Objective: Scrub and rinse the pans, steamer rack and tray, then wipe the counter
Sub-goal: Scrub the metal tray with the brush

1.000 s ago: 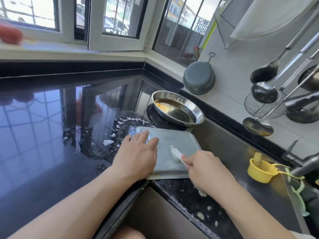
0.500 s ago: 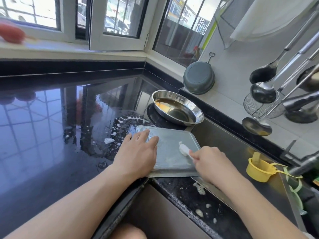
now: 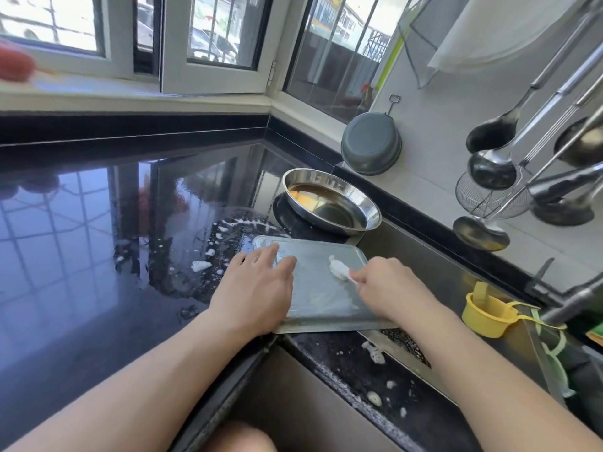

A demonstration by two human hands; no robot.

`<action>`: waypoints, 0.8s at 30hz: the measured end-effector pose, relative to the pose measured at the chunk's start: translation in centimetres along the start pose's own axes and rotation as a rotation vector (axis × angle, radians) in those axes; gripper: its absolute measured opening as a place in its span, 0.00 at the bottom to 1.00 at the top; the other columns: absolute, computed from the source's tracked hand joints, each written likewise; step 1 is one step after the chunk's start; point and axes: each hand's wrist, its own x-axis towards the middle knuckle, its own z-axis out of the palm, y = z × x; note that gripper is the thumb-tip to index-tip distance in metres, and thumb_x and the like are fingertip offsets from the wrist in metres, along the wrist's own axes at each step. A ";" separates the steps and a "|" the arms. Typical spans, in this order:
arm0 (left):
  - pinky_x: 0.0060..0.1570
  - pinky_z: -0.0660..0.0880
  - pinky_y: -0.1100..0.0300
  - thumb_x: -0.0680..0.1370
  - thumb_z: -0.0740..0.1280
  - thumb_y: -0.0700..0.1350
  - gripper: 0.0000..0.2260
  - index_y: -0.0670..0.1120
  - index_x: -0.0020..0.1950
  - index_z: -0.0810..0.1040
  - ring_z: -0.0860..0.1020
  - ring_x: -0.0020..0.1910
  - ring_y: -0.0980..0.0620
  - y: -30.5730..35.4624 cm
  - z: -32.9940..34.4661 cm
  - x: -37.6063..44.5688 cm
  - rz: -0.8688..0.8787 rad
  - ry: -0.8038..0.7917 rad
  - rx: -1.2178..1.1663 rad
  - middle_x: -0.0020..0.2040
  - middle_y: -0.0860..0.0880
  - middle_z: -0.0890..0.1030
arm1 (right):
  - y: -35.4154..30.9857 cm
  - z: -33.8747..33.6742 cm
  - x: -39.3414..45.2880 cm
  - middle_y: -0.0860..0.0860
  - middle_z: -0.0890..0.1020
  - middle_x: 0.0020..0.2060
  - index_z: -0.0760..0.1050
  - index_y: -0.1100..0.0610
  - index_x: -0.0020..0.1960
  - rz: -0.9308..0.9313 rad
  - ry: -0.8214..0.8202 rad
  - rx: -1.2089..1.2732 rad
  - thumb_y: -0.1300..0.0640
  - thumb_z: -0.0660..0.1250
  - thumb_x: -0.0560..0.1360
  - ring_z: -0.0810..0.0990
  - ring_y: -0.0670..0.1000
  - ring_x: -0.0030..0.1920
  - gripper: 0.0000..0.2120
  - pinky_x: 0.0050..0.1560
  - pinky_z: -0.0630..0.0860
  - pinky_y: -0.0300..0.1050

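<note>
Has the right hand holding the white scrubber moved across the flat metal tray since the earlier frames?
Yes. The right hand has moved its white scrubber toward the far right corner of the flat metal tray, nearer the round steel pan.

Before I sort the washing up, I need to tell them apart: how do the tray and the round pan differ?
The tray is flat, rectangular and soapy, with the left hand pressing it and the right hand scrubbing it with a brush. The pan is round, deep, untouched and holds brownish liquid. The tray lies nearer the person, partly over the sink edge; the pan sits behind it. Both are shiny metal on the black counter.
</note>
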 end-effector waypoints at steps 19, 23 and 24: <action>0.65 0.71 0.43 0.82 0.50 0.53 0.21 0.50 0.69 0.75 0.75 0.66 0.37 0.1 0.3 0.1 -0.010 -0.004 0.002 0.73 0.40 0.73 | -1.7 0.7 0.3 0.55 0.81 0.54 0.74 0.38 0.69 -0.117 -0.036 -0.018 0.53 0.58 0.82 0.79 0.59 0.46 0.19 0.46 0.74 0.46; 0.63 0.73 0.43 0.81 0.51 0.53 0.20 0.50 0.66 0.76 0.77 0.64 0.37 0.0 0.3 0.0 0.006 0.001 0.012 0.71 0.40 0.75 | -0.5 -0.3 2.0 0.53 0.78 0.51 0.77 0.43 0.68 0.012 0.019 0.001 0.55 0.58 0.81 0.80 0.58 0.46 0.19 0.44 0.76 0.50; 0.62 0.73 0.44 0.81 0.51 0.53 0.20 0.50 0.65 0.76 0.77 0.63 0.38 0.0 0.3 0.0 0.008 0.009 0.022 0.71 0.40 0.75 | -0.3 -0.4 2.4 0.53 0.76 0.49 0.77 0.47 0.68 0.043 0.045 -0.018 0.56 0.57 0.81 0.78 0.58 0.45 0.19 0.44 0.74 0.50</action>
